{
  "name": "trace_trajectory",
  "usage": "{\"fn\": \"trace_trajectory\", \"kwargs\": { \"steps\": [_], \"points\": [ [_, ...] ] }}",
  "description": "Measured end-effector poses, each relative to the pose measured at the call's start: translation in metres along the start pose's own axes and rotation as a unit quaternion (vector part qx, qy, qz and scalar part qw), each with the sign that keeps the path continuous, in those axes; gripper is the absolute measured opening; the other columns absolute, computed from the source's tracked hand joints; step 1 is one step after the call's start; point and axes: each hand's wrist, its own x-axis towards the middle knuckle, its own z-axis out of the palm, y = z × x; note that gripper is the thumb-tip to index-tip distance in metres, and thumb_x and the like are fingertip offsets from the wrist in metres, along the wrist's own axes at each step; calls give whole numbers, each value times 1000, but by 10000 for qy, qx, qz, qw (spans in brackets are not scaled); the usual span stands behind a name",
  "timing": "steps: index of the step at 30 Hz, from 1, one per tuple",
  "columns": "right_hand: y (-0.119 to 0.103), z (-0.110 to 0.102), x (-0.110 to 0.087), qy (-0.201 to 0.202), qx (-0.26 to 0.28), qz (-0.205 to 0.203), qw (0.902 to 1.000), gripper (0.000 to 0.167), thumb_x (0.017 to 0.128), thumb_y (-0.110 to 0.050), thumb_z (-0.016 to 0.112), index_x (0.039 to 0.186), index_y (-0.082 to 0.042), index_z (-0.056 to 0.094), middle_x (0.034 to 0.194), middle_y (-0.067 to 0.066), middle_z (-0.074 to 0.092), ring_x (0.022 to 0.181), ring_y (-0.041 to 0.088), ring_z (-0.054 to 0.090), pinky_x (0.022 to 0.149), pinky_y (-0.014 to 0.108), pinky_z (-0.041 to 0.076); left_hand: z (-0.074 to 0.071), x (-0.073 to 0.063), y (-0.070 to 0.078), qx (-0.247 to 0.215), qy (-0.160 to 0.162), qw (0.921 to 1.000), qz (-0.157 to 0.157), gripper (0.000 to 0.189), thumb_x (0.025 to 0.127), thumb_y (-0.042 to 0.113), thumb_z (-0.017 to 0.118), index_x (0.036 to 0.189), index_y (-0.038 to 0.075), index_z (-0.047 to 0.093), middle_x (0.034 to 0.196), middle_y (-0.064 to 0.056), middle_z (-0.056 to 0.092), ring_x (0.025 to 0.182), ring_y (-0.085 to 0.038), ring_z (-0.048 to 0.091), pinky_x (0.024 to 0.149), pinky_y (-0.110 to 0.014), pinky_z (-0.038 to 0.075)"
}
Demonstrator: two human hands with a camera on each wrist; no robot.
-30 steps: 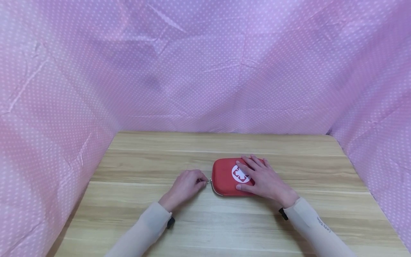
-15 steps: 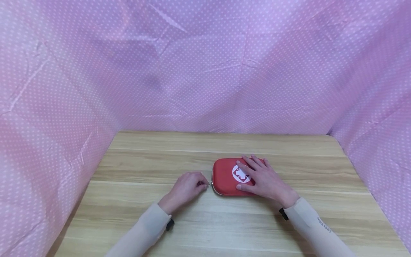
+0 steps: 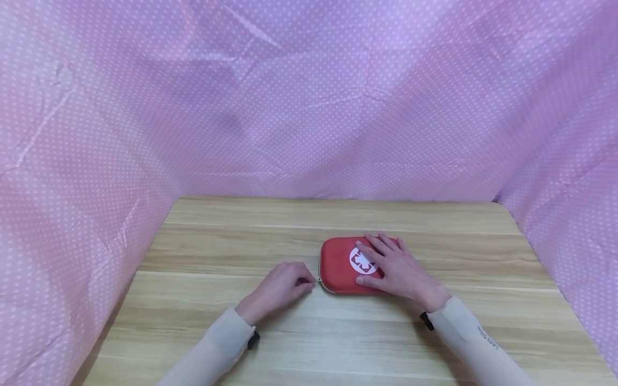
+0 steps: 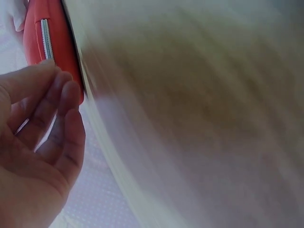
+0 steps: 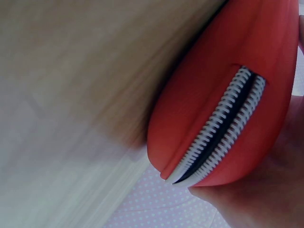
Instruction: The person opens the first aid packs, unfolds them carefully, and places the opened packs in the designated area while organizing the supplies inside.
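Left hand [image 3: 279, 287] shifts nearer the wearer, pinching zipper pull [image 3: 319, 280]. Right hand [image 3: 402, 273] lies spread, red case [image 3: 337, 266] beneath its fingers

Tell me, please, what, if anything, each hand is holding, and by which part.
The left hand pinches the zipper at the red case's left end; the pull itself is hidden. The right hand rests spread on the case's top.
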Motion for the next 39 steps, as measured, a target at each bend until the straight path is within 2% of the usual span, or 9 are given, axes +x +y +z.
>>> {"fn": "trace_trajectory", "kwargs": {
  "steps": [13, 18, 24, 32, 39],
  "points": [
    [-2, -1, -1, -3, 19, -8, 10000, 89, 89, -72, 64, 159, -20, 45, 166, 12, 36, 152, 44, 27, 118, 72, 19, 2, -2, -3, -44, -133, 9998, 153, 12, 92, 12, 79, 104, 13, 81, 96, 8, 73, 89, -8, 67, 88, -35, 56],
    [-2, -1, -1, -25, -25, -18, 10000, 89, 90, -73, 63, 159, -20, 45, 165, 12, 36, 152, 44, 27, 118, 72, 20, 1, -3, -2, -90, -204, 9992, 320, 11, 93, 11, 78, 103, 13, 81, 96, 8, 74, 90, -7, 67, 87, -32, 57],
    [-1, -2, 0, -43, -57, -12, 10000, 89, 89, -72, 64, 159, -20, 44, 165, 13, 36, 152, 43, 27, 118, 72, 20, 0, -3, 2, -171, -394, 9989, 213, 11, 94, 14, 78, 104, 14, 81, 96, 9, 73, 90, -5, 65, 88, -32, 56],
    [0, -2, 0, -41, -80, -7, 10000, 89, 90, -72, 63, 159, -20, 45, 165, 12, 36, 152, 43, 27, 118, 72, 21, 1, -1, 4, -281, -520, 9980, 242, 12, 93, 10, 78, 104, 13, 81, 95, 9, 73, 88, -5, 63, 86, -31, 56],
    [0, -1, 0, -48, -91, -18, 9999, 88, 90, -72, 63, 159, -20, 44, 166, 12, 35, 152, 44, 27, 118, 72, 21, 5, 1, 6, -245, -745, 9966, 267, 11, 94, 14, 78, 105, 15, 82, 94, 12, 71, 87, -2, 61, 86, -28, 55]
  ]
}}
